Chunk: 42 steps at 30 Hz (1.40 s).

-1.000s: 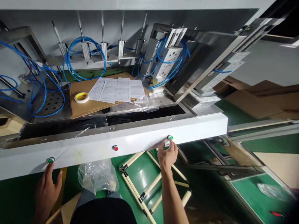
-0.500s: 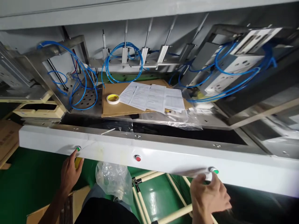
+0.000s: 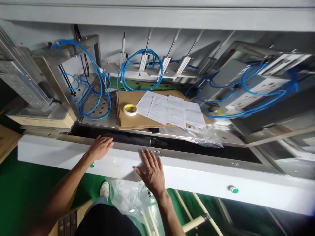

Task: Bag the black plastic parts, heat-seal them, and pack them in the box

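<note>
Over the front edge of a white machine panel [image 3: 197,173], my left hand [image 3: 99,148] reaches with its fingers stretched out, holding nothing. A green button [image 3: 92,165] shows just below that wrist. My right hand [image 3: 154,172] lies palm down near the panel's middle, fingers spread and nothing in them. The red button is out of sight, in the area that hand covers. Farther right on the panel sits another green button [image 3: 233,189]. Behind the hands runs a dark slot [image 3: 177,144] along the metal edge.
Beyond the slot, cardboard [image 3: 130,123] bears a tape roll [image 3: 130,109] and printed papers [image 3: 169,109]. Coiled blue hoses [image 3: 161,70] and metal cylinders [image 3: 183,65] stand behind. Clear plastic [image 3: 128,196] and a pipe frame [image 3: 194,224] are below the panel.
Both hands have left the green buttons. The left moved up and right to the panel's edge; the right moved left to the middle, hiding the red button. The view shifted slightly.
</note>
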{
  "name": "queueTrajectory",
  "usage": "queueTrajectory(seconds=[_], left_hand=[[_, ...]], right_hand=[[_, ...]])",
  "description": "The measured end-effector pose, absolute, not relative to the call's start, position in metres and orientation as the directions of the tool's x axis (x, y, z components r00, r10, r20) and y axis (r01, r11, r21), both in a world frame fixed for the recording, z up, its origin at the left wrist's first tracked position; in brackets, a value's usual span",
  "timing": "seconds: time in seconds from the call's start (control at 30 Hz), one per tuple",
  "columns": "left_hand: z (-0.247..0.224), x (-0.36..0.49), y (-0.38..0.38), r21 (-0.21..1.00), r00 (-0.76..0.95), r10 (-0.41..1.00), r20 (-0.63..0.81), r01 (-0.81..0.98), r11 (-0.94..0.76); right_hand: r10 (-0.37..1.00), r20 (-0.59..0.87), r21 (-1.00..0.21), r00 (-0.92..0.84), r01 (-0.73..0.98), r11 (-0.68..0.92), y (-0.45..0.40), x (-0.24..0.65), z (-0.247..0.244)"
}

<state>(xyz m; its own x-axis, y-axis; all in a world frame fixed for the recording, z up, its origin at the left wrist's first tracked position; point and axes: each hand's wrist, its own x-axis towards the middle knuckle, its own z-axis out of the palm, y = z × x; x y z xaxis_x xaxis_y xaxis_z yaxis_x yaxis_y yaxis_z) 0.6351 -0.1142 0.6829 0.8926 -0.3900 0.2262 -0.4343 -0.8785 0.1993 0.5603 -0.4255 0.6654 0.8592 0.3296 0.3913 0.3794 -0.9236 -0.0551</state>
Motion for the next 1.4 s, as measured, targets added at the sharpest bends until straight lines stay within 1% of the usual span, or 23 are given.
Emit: queueTrajectory(seconds=[0.13,0.27,0.37,0.47,0.53,0.63,0.73,1.0,1.07,1.2,1.27,1.33,1.37,1.4], left_hand=[[0.676,0.653,-0.106,0.232,0.864,-0.466,0.191,-0.501,-0.834],[0.672,0.663,-0.096,0.255,0.83,-0.527,0.184,-0.558,-0.79],[0.677,0.663,-0.086,0.264,0.854,-0.473,0.214,-0.517,-0.814],[0.683,0.646,-0.079,0.312,0.873,-0.388,0.296,-0.473,-0.824],[0.685,0.628,-0.077,0.331,0.848,-0.415,0.33,-0.515,-0.79],[0.68,0.606,-0.077,0.297,0.819,-0.495,0.29,-0.569,-0.767],[0.674,0.6,-0.076,0.288,0.835,-0.495,0.239,-0.548,-0.785],[0.673,0.612,-0.068,0.391,0.867,-0.469,0.17,-0.496,-0.775],[0.675,0.613,-0.065,0.41,0.878,-0.446,0.174,-0.477,-0.778],[0.68,0.605,-0.056,0.441,0.883,-0.371,0.289,-0.466,-0.767],[0.679,0.592,-0.053,0.472,0.885,-0.279,0.372,-0.439,-0.765],[0.674,0.572,-0.053,0.523,0.883,-0.107,0.456,-0.363,-0.771],[0.669,0.559,-0.054,0.563,0.875,0.018,0.484,-0.296,-0.772],[0.663,0.545,-0.057,0.619,0.86,0.168,0.481,-0.198,-0.76]], right_hand=[[0.306,0.358,-0.037,0.882,0.341,-0.939,-0.436,0.558,0.661],[0.289,0.328,-0.05,0.9,0.322,-0.945,-0.434,0.558,0.665],[0.296,0.326,-0.059,0.898,0.332,-0.941,-0.434,0.56,0.67],[0.287,0.317,-0.073,0.904,0.325,-0.943,-0.435,0.561,0.672],[0.282,0.311,-0.081,0.908,0.321,-0.944,-0.435,0.562,0.674],[0.263,0.304,-0.082,0.916,0.3,-0.95,-0.435,0.562,0.676],[0.238,0.286,-0.087,0.928,0.272,-0.958,-0.437,0.563,0.676],[0.21,0.249,-0.179,0.945,0.258,-0.949,-0.444,0.567,0.673],[0.207,0.25,-0.201,0.946,0.26,-0.944,-0.444,0.565,0.675],[0.252,0.278,-0.228,0.927,0.319,-0.92,-0.449,0.561,0.68],[0.282,0.325,-0.224,0.903,0.364,-0.904,-0.455,0.562,0.682],[0.325,0.4,-0.211,0.857,0.431,-0.877,-0.46,0.564,0.686],[0.35,0.448,-0.2,0.823,0.473,-0.858,-0.462,0.566,0.688],[0.37,0.5,-0.188,0.783,0.515,-0.836,-0.462,0.568,0.69]])
